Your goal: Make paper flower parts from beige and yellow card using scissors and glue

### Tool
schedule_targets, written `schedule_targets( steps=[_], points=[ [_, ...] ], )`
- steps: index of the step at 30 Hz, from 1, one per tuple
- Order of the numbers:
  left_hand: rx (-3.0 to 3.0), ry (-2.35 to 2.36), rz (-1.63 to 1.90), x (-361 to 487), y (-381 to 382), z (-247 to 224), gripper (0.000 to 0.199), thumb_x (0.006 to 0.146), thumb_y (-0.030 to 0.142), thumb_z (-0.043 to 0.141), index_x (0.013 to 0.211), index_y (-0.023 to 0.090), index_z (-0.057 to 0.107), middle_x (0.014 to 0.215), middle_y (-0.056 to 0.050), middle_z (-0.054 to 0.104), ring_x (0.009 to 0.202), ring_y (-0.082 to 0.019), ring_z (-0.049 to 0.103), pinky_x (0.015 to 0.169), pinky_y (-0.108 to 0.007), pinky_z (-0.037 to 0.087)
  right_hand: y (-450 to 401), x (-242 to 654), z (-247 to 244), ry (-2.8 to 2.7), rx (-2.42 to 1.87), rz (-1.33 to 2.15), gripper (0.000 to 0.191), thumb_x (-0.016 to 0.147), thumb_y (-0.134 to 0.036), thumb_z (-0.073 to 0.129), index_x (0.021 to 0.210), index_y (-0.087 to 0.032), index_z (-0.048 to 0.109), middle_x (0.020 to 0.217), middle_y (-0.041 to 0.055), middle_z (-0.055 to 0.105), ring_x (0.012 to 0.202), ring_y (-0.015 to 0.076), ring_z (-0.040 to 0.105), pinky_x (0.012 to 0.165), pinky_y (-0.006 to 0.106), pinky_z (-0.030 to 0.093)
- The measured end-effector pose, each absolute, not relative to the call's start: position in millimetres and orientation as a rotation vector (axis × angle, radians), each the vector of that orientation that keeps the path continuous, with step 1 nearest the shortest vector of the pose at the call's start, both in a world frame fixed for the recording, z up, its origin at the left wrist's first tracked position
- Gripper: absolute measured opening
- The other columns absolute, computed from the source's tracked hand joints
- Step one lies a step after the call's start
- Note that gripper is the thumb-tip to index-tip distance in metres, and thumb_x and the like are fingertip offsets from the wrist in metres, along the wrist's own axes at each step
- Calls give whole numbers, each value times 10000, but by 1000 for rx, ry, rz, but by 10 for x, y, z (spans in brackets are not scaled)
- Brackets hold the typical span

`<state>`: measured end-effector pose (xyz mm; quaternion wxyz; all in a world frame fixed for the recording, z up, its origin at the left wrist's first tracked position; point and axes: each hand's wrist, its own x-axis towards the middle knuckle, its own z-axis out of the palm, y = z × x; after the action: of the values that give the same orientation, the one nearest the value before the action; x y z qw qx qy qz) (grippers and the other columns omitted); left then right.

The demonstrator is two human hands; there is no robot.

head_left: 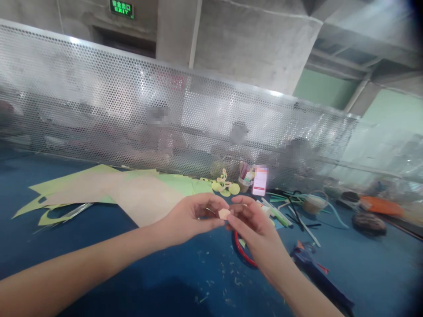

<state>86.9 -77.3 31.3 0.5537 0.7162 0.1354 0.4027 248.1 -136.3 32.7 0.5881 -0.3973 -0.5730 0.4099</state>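
A small pale peach piece (224, 214), flat-faced and many-sided, is pinched between the fingertips of both hands above the blue table (158, 273). My left hand (194, 215) reaches it from the left, thumb below and fingers curled over. From the right, my right hand (253, 220) closes thumb and fingers on the same piece. What the piece is made of, I cannot tell. Under my right hand lies a red ring (243, 250), partly hidden. Small pale scraps (224, 281) are scattered on the table below the hands.
Large green and cream sheets (99, 189) lie at the left. Behind my hands stand a small yellow paper model (226, 185), a cup of pens (245, 176) and a phone (260, 180). Strips, a dark blue tool (322, 277) and an orange dish (381, 205) are at right. A perforated metal screen (205, 119) borders the table.
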Motion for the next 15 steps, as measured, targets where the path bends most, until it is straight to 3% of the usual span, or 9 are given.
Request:
schedule_targets(
  steps=[15],
  points=[
    [1636,310,907,900,-743,258,215,717,200,673,913,178,586,835,-5,603,774,-116,572,747,-277,458,-1366,2539,384,-1488,-998,914,253,784,-288,592,1000,-255,465,802,-14,563,761,131,571,735,284,484]
  ],
)
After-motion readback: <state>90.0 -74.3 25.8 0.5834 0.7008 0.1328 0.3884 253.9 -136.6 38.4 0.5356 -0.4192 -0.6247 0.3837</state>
